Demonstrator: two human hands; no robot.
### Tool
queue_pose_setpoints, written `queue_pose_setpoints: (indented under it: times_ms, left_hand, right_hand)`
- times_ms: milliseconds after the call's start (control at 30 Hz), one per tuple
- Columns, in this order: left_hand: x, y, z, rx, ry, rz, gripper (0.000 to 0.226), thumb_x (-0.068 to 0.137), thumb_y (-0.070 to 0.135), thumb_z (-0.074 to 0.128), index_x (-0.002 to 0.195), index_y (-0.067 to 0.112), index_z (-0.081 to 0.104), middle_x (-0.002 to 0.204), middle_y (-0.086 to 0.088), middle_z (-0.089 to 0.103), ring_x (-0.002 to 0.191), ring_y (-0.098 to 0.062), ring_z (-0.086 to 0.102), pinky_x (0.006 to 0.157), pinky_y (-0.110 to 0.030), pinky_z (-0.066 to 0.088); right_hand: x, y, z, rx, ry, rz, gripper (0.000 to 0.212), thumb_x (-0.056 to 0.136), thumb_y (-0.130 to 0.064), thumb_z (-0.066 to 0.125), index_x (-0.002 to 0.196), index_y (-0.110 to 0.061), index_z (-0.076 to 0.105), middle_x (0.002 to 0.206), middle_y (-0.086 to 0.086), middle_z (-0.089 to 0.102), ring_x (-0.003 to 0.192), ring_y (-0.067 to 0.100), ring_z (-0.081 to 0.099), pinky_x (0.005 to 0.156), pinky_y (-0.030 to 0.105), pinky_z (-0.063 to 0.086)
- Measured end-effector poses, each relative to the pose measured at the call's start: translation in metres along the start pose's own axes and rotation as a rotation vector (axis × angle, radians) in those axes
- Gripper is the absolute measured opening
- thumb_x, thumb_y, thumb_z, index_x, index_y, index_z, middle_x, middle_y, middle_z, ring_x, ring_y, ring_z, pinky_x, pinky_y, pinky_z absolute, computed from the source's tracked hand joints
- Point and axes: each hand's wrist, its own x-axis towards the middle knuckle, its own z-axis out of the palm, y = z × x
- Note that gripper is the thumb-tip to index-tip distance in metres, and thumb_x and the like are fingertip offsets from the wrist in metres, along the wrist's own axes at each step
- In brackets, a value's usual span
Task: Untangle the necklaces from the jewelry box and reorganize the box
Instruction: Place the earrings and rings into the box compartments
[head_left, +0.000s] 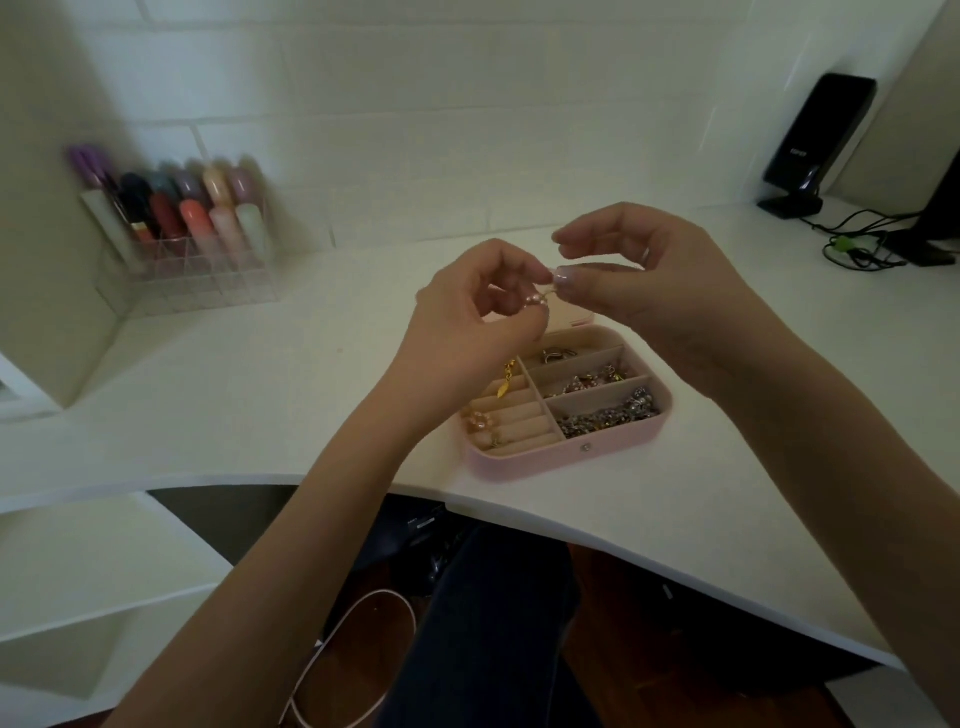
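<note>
Risk: the fine strand with small pink pearl beads (540, 299), pinched over the open pink compartmented jewelry box (569, 410) on the white desk (260, 374), could tighten its knot or snap if the hands pull apart; a slip would probably drop it among the silver chains (608, 413) in the box's near right compartment. Pose: left hand (478, 306) and right hand (639, 280) are raised, fingertips meeting, each pinching the strand, remaining fingers curled.

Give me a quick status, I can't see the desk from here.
Left hand and right hand both pinching a pink bead piece. Held above open jewelry box. Nothing in the way.
</note>
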Motion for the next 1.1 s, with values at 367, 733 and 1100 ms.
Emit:
queue_pose_setpoints:
  times_ms: [367,733,1100]
  left_hand:
    - [-0.006,-0.014,0.009,0.391,0.198,0.395,0.015,0.082,0.019,0.072,0.092,0.011,0.065,0.092,0.009,0.061,0.089,-0.011,0.06,0.075,-0.036,0.054]
    - [-0.007,-0.019,0.011,0.662,0.303,0.72,0.005,0.084,0.009,0.067,0.084,0.004,0.067,0.084,-0.008,0.067,0.08,-0.026,0.059,0.063,-0.043,0.049]
    - [-0.003,0.001,-0.001,0.091,0.286,0.077,0.008,0.084,0.023,0.07,0.077,0.02,0.067,0.077,0.011,0.066,0.08,-0.001,0.061,0.067,-0.015,0.046]
  right_hand:
    - [-0.004,-0.001,0.011,0.173,-0.001,0.13,0.018,0.079,0.003,0.069,0.091,-0.01,0.066,0.093,0.008,0.06,0.082,0.016,0.064,0.074,0.023,0.057]
    - [-0.007,0.0,0.019,0.215,0.06,0.147,0.014,0.085,0.005,0.063,0.093,-0.006,0.066,0.089,0.007,0.063,0.076,0.01,0.065,0.076,0.019,0.056]
    - [-0.019,0.008,0.022,0.157,-0.146,0.174,0.016,0.093,-0.02,0.058,0.105,-0.013,0.067,0.084,0.005,0.073,0.083,0.016,0.071,0.088,0.037,0.055]
